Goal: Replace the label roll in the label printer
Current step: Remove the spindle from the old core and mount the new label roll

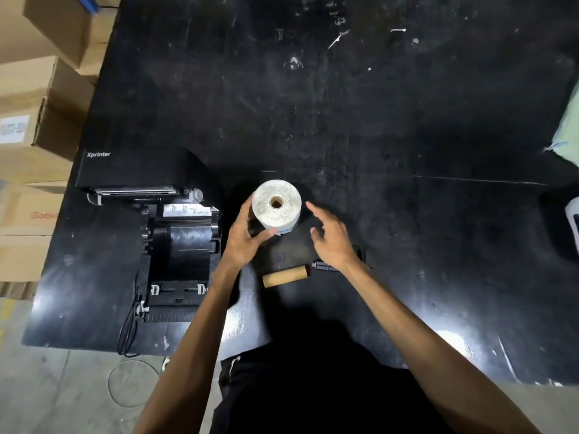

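A full white label roll (276,204) stands on end on the black table, its cardboard core hole facing up. My left hand (244,236) wraps the roll's left and near side, thumb and fingers on it. My right hand (330,236) hovers just right of the roll, fingers spread, not touching it. The black label printer (180,242) lies at the left with its lid (134,167) swung open and its roll bay bare. An empty brown cardboard core (285,276) lies on the table near my wrists, beside a black spindle (326,266) partly hidden by my right wrist.
Stacked cardboard boxes (34,126) line the left edge of the table. The printer's black cable (128,327) hangs over the near edge to the floor. A pale green cloth (567,133) sits at the far right edge. The table top (344,104) is scuffed black.
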Tool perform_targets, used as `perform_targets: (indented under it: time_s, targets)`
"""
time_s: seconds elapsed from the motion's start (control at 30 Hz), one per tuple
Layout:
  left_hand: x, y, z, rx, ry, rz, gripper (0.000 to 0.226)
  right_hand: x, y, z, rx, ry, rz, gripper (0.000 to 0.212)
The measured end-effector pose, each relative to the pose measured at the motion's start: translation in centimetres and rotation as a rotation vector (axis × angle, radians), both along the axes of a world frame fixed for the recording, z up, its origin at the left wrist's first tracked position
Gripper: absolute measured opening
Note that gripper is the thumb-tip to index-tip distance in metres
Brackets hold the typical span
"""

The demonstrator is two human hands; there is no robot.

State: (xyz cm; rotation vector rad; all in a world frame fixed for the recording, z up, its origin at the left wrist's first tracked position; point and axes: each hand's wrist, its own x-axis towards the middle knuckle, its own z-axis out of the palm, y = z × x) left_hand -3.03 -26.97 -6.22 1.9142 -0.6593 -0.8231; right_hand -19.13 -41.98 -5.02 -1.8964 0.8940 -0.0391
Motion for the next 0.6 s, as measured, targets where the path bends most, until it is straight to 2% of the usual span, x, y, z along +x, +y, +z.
perform_targets:
  time_s: [0.13,0.27,0.43,0.53,0.6]
  targets:
    - [0.9,0.0,-0.3,-0.009,-0.069,-0.019,0.096,1.3,0.4,-0.8,0.102,0.021,-0.018,0.065]
    - [1.0,-1.3,-0.4,-0.020,-0.011,0.005,0.100,1.4,0.0,-1.3,0.165,-0.011,-0.069,0.064]
    - [1.2,-4.0,-0.6,0.006,-0.120,-0.026,0.116,2.4,-2.4,-0.8,0.272,-0.091,-0.176,0.047]
    - [1.0,-5.8,-0.8,0.001,-0.137,-0.076,0.107,3.2,-3.7,-0.1,0.375,-0.113,-0.248,0.042]
    - [0.8,-6.7,-0.5,0.017,-0.086,-0.008,0.100,3.7,-4.5,0.4,0.428,-0.112,-0.288,0.041]
